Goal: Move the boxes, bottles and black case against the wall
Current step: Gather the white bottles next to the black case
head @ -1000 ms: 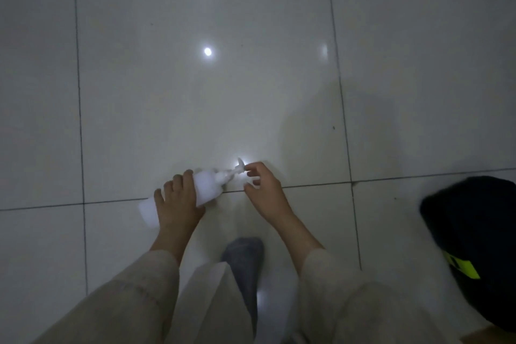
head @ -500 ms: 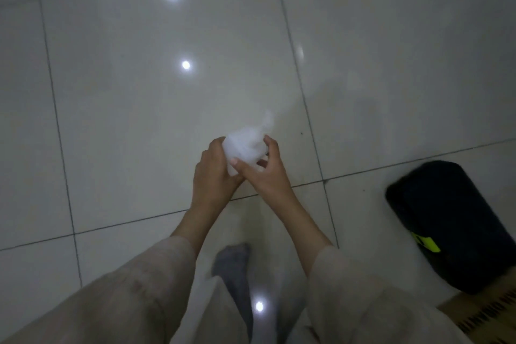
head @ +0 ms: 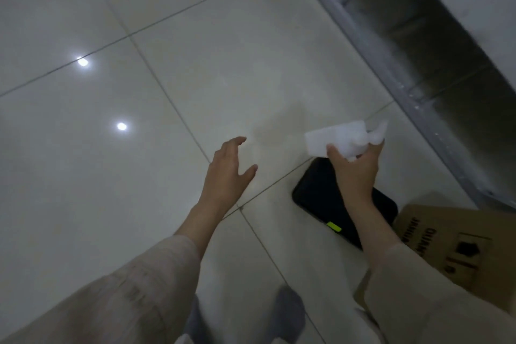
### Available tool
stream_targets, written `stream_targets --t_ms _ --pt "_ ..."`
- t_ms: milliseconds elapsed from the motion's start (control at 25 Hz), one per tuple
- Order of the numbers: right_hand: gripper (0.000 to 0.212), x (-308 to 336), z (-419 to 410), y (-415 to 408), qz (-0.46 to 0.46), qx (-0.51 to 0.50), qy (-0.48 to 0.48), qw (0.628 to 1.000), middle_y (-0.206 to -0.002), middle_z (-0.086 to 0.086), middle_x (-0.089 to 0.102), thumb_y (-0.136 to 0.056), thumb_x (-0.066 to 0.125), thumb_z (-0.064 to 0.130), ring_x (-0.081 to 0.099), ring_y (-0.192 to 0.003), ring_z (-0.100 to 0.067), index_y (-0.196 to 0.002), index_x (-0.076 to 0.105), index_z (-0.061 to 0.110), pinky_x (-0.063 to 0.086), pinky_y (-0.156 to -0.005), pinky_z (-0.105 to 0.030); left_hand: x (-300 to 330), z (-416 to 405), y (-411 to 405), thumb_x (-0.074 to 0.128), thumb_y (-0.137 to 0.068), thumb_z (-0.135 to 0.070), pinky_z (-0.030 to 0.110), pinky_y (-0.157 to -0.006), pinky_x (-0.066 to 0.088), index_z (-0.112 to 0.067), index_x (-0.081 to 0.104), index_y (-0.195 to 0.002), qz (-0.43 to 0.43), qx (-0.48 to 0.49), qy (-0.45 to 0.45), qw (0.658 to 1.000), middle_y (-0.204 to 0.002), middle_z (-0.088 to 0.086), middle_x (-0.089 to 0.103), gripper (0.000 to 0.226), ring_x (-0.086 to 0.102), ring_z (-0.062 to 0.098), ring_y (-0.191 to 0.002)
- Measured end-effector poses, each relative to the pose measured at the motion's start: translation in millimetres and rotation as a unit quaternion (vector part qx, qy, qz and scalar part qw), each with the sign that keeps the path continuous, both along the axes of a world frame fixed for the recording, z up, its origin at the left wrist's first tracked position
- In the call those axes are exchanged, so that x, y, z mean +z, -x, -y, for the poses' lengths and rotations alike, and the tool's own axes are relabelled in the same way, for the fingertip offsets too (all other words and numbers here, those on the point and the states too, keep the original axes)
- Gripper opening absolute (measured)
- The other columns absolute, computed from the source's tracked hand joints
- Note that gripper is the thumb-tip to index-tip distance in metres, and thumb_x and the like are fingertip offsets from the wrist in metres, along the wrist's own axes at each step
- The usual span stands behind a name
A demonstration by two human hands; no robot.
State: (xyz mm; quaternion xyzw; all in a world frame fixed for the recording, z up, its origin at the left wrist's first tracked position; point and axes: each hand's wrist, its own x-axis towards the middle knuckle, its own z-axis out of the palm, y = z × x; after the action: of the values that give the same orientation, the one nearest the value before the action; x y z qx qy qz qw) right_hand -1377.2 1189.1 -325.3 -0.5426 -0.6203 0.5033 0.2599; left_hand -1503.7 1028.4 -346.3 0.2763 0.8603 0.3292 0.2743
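My right hand (head: pixel 356 167) grips a white spray bottle (head: pixel 339 138) by its neck and holds it in the air, above the far end of the black case (head: pixel 315 193). The case lies flat on the tiled floor, with a yellow-green tag on its near side. My left hand (head: pixel 227 170) hangs free to the left, fingers spread, holding nothing. A brown cardboard box (head: pixel 452 243) with black print sits at the right, touching the case's near end; my right sleeve covers part of it.
A grey metal frame (head: pixel 391 64) runs diagonally along the base of the wall at the upper right. Glossy white floor tiles (head: pixel 139 148) fill the left and centre. My grey-socked feet (head: pixel 287 313) show at the bottom.
The bottle went from lying on the floor under both hands to being lifted; now only my right hand holds it, swung right over the case. My left hand let go. The view turned toward the wall.
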Motion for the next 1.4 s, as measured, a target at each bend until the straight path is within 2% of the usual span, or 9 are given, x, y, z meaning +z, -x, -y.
stream_targets --t_ms 120,240,560,760,880,1000,1160,1280,1400 --pt "0.068 -8 -43 -42 0.000 -0.094 -0.014 0.995 -0.120 0.005 0.044 -0.077 0.070 0.008 0.046 -0.112 -0.010 -0.125 0.028 0.031 0.040 -0.082 -0.001 -7 -30 -17 0.056 -0.088 -0.023 0.022 -0.096 0.027 -0.012 0.037 -0.135 -0.001 -0.037 0.001 0.999 -0.138 0.007 0.045 0.052 0.040 0.024 -0.128" --pt "0.071 -27 -69 -80 0.023 -0.149 0.015 0.988 -0.122 0.002 0.044 -0.076 0.071 0.006 0.045 -0.112 -0.013 -0.131 0.030 0.022 0.037 -0.097 -0.022 -17 -56 -38 0.054 -0.090 -0.021 0.021 -0.094 0.026 -0.013 0.039 -0.134 0.016 -0.079 0.012 0.997 -0.136 0.007 0.045 0.047 0.040 0.023 -0.127" --pt "0.064 -77 -93 -107 0.144 -0.114 0.083 0.979 -0.131 -0.017 0.046 -0.077 0.068 0.006 0.047 -0.119 -0.033 -0.131 0.035 0.010 0.047 -0.097 -0.046 -34 -85 -57 0.052 -0.090 -0.016 0.025 -0.097 0.032 -0.012 0.049 -0.126 0.021 -0.144 0.046 0.988 -0.130 0.009 0.051 0.036 0.045 0.025 -0.123" --pt "0.069 -60 -97 -105 0.096 -0.127 0.162 0.974 -0.139 -0.013 0.040 -0.083 0.060 0.010 0.044 -0.123 -0.030 -0.140 0.021 0.019 0.045 -0.101 -0.049 -16 -96 -60 0.050 -0.092 -0.015 0.021 -0.095 0.030 -0.012 0.049 -0.125 0.021 -0.156 0.054 0.986 -0.131 0.009 0.049 0.033 0.045 0.024 -0.124" --pt "0.070 -24 -70 -114 0.043 -0.127 0.244 0.961 -0.138 -0.008 0.037 -0.088 0.058 0.015 0.046 -0.116 -0.022 -0.143 0.016 0.024 0.047 -0.099 -0.041 10 -96 -67 0.050 -0.091 -0.014 0.022 -0.096 0.031 -0.012 0.051 -0.123 0.025 -0.173 0.050 0.983 -0.130 0.010 0.050 0.032 0.046 0.024 -0.123" --pt "0.053 20 -38 -128 0.054 -0.050 0.302 0.950 -0.141 -0.010 0.039 -0.089 0.057 0.017 0.046 -0.121 -0.023 -0.137 0.034 0.015 0.047 -0.095 -0.036 46 -95 -76 0.050 -0.091 -0.013 0.022 -0.096 0.031 -0.012 0.052 -0.122 0.027 -0.198 0.036 0.979 -0.128 0.009 0.052 0.031 0.047 0.023 -0.121" --pt "0.039 76 -6 -149 0.103 0.047 0.260 0.959 -0.136 -0.009 0.047 -0.089 0.056 0.019 0.044 -0.126 -0.019 -0.127 0.048 0.013 0.041 -0.105 -0.040 105 -94 -88 0.050 -0.091 -0.011 0.018 -0.093 0.031 -0.012 0.053 -0.121 0.022 -0.237 0.003 0.971 -0.126 0.008 0.053 0.030 0.048 0.021 -0.119" --pt "0.034 125 18 -171 0.069 -0.002 0.224 0.972 -0.129 -0.004 0.050 -0.090 0.054 0.018 0.045 -0.123 -0.017 -0.123 0.051 0.014 0.043 -0.103 -0.038 151 -86 -106 0.049 -0.092 -0.011 0.015 -0.089 0.030 -0.012 0.054 -0.121 0.014 -0.288 -0.009 0.957 -0.125 0.007 0.054 0.029 0.049 0.019 -0.116" --pt "0.029 168 51 -198 0.013 -0.073 0.204 0.976 -0.114 0.002 0.052 -0.090 0.054 0.017 0.049 -0.112 -0.014 -0.119 0.054 0.015 0.045 -0.089 -0.029 188 -73 -134 0.050 -0.091 -0.010 0.012 -0.086 0.031 -0.010 0.055 -0.118 0.008 -0.349 -0.018 0.937 -0.122 0.008 0.057 0.028 0.052 0.019 -0.112"
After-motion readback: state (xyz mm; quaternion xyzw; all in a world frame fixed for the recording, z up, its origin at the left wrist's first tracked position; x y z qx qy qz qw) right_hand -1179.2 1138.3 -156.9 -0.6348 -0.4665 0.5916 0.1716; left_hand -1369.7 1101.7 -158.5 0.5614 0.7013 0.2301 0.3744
